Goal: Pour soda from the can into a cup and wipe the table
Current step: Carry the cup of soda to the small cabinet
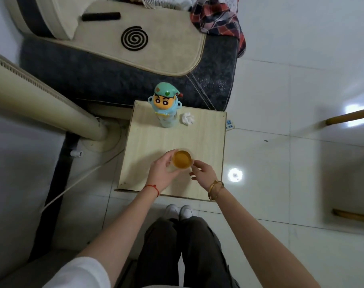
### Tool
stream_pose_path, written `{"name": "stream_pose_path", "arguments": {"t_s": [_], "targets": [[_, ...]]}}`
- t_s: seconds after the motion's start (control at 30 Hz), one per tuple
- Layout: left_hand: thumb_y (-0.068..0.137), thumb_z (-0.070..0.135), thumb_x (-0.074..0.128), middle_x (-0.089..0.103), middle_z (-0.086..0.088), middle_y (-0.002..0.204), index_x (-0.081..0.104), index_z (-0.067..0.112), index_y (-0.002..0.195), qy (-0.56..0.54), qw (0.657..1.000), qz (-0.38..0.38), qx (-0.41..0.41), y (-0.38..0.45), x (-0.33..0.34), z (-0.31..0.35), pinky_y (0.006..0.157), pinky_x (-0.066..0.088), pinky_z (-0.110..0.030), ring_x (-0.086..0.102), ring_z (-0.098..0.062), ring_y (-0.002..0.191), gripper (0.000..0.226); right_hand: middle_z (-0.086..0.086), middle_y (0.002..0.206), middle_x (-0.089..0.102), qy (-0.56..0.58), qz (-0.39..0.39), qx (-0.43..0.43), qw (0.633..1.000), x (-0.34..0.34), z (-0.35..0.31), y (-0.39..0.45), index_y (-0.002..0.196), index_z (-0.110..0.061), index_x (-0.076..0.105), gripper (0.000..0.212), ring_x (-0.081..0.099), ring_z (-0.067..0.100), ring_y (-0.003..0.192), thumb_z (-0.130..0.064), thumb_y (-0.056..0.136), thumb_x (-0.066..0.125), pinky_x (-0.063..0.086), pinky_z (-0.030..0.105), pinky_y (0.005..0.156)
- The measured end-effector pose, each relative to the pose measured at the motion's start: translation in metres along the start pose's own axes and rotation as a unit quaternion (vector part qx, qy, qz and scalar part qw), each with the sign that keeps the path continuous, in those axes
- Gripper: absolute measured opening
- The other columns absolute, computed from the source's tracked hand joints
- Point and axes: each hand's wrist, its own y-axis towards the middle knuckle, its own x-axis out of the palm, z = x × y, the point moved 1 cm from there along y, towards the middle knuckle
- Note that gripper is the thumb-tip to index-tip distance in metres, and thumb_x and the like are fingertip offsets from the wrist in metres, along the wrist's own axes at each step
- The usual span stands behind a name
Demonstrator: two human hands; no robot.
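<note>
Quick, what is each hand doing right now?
Left hand: fingers curled round the cup of amber drink.
Right hand: open, fingertips beside the cup.

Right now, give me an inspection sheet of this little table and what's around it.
Surface: small wooden table, pale top, no spill that I can make out.
Job's things: clear cup holding amber drink, on the near half; crumpled white tissue at the far edge; no soda can seen.
Clutter: cartoon-character bottle upright at the far edge, beside the tissue.
Hands: left hand curled round the cup's side; right hand at the cup's other side, fingertips at the rim, grip unclear.
Cables: white cord across the floor on the left; power strip behind the table's right edge.
Surroundings: sofa beyond the table, standing fan on the left, glossy tiled floor.
</note>
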Motion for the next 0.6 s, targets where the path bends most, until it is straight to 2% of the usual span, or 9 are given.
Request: {"name": "stream_pose_path", "arguments": {"t_s": [0.17,0.3,0.43,0.6], "targets": [[0.076,0.027,0.082,0.059,0.018,0.118,0.051,0.033,0.135,-0.005,1.0,-0.003,-0.017,0.008,0.013,-0.021,0.095,0.043,-0.021,0.055,-0.006,0.115,0.067,0.004,0.104,0.064,0.007,-0.008,0.008,1.0,0.01,0.021,0.016,0.127,-0.01,0.059,0.033,0.063,0.017,0.083,-0.011,0.099,0.042,0.055,0.029,0.08],[0.077,0.023,0.082,0.059,0.016,0.118,0.051,0.03,0.136,-0.01,1.0,-0.01,-0.019,0.008,0.018,-0.029,0.093,0.041,-0.017,0.054,-0.004,0.114,0.067,0.005,0.104,0.064,-0.004,-0.014,0.007,1.0,0.014,0.027,0.018,0.128,-0.01,0.058,0.034,0.065,0.025,0.088,-0.01,0.098,0.042,0.057,0.037,0.086],[0.077,0.022,0.081,0.057,0.015,0.122,0.049,0.029,0.138,-0.015,0.999,-0.02,-0.021,0.005,0.022,-0.032,0.096,0.042,-0.02,0.053,-0.006,0.116,0.069,0.008,0.106,0.065,-0.02,-0.02,0.009,1.0,0.014,0.031,0.017,0.128,-0.011,0.057,0.034,0.067,0.03,0.096,-0.01,0.098,0.042,0.056,0.043,0.089],[0.079,0.019,0.08,0.054,0.015,0.123,0.047,0.027,0.14,-0.019,0.999,-0.024,-0.031,0.005,0.026,-0.038,0.098,0.042,-0.023,0.053,-0.008,0.12,0.07,0.007,0.104,0.064,-0.035,-0.032,0.015,0.999,0.013,0.034,0.017,0.131,-0.012,0.055,0.036,0.063,0.023,0.092,-0.011,0.098,0.04,0.056,0.041,0.089]]}}
